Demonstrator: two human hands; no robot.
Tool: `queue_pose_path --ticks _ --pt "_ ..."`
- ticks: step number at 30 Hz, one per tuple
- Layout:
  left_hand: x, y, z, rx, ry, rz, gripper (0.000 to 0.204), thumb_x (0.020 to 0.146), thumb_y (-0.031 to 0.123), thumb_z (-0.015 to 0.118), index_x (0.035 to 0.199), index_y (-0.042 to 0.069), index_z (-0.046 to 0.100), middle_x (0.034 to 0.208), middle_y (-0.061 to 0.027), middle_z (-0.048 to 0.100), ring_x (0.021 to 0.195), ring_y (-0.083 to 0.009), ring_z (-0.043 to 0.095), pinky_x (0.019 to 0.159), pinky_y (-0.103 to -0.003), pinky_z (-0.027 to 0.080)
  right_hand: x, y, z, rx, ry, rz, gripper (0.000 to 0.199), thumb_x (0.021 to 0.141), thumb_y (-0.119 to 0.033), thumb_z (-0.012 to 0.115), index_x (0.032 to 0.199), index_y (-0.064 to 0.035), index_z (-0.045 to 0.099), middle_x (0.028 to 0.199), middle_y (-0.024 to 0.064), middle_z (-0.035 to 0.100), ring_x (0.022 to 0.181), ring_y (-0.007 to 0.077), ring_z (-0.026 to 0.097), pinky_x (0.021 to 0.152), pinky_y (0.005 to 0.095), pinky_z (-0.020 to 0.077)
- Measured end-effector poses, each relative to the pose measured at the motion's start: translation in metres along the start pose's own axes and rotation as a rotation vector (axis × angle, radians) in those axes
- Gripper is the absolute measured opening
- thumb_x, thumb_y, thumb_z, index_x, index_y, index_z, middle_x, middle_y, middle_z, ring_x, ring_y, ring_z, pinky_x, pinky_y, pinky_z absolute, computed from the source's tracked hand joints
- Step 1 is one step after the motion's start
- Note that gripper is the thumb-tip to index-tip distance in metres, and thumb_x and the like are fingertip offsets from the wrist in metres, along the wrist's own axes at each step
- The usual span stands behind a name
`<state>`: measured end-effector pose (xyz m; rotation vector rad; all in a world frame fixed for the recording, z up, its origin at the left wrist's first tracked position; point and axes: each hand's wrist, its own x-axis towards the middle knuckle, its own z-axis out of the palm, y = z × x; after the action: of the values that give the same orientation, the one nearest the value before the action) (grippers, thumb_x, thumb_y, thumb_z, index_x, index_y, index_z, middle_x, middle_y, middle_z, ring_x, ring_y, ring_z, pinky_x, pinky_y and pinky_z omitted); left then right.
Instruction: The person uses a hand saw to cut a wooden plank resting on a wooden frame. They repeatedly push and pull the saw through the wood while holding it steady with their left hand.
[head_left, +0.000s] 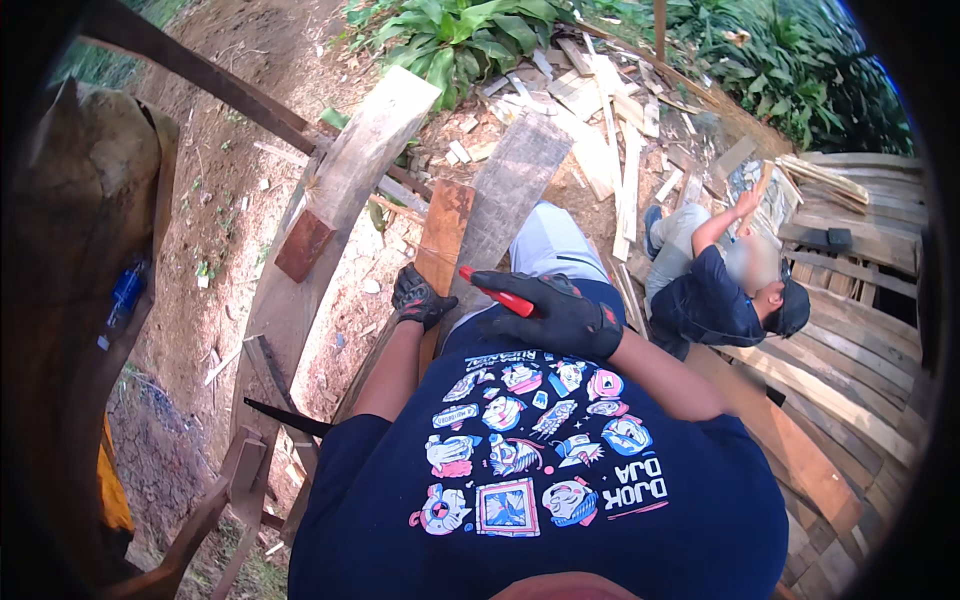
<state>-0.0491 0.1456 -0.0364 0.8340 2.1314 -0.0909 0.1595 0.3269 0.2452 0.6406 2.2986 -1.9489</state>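
Both my hands wear black gloves. My left hand (423, 298) grips the left edge of a reddish-brown wooden board (445, 236), its thumb lying over the face. My right hand (556, 312) is closed around a slim red pen-like tool (508, 300), its tip pointing at the board's right edge; I cannot make out its exact kind. Beside the board a wide grey weathered plank (515, 185) slants away from me. The board's near end is partly hidden by my hands and shirt.
Left of me runs a long thick beam (345, 180) with a short reddish block (304, 246) on it. A person in a dark cap (788, 308) sits at the right by stacked planks (850, 350). Wood scraps (600, 95) litter the ground ahead. A blue bottle (127, 292) is far left.
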Motion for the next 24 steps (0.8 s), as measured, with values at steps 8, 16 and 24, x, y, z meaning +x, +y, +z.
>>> queue_pose_path --ticks 8,16,24 --pt "-0.025 0.015 0.004 -0.169 0.192 -0.127 0.126 0.067 0.057 0.094 0.165 0.008 0.032 0.157 -0.0186 0.047 0.149 -0.0385 0.046 0.124 -0.057 0.035 -0.028 -0.025 -0.020 -0.095 0.177 0.258 0.054 0.100 -0.025 0.075 0.151 -0.0066 0.066 0.141 0.0160 0.073 0.128 0.0250 0.070 0.110 0.0394 0.0530" --pt "-0.018 0.018 0.016 -0.159 0.239 -0.102 0.114 0.072 0.048 0.089 0.163 0.008 0.035 0.153 -0.0148 0.051 0.141 -0.0346 0.053 0.118 -0.058 0.039 -0.043 -0.017 -0.007 -0.367 0.100 0.067 0.051 0.103 -0.025 0.074 0.152 -0.0116 0.065 0.140 0.0179 0.074 0.130 0.0327 0.071 0.111 0.0416 0.0533" --pt "-0.017 0.017 0.010 -0.122 0.211 -0.114 0.117 0.072 0.049 0.090 0.165 0.008 0.033 0.156 -0.0145 0.048 0.143 -0.0348 0.050 0.118 -0.060 0.039 -0.046 -0.019 -0.005 -0.360 0.065 0.034 0.050 0.103 -0.024 0.074 0.151 -0.0112 0.065 0.140 0.0192 0.073 0.132 0.0339 0.070 0.112 0.0426 0.0524"
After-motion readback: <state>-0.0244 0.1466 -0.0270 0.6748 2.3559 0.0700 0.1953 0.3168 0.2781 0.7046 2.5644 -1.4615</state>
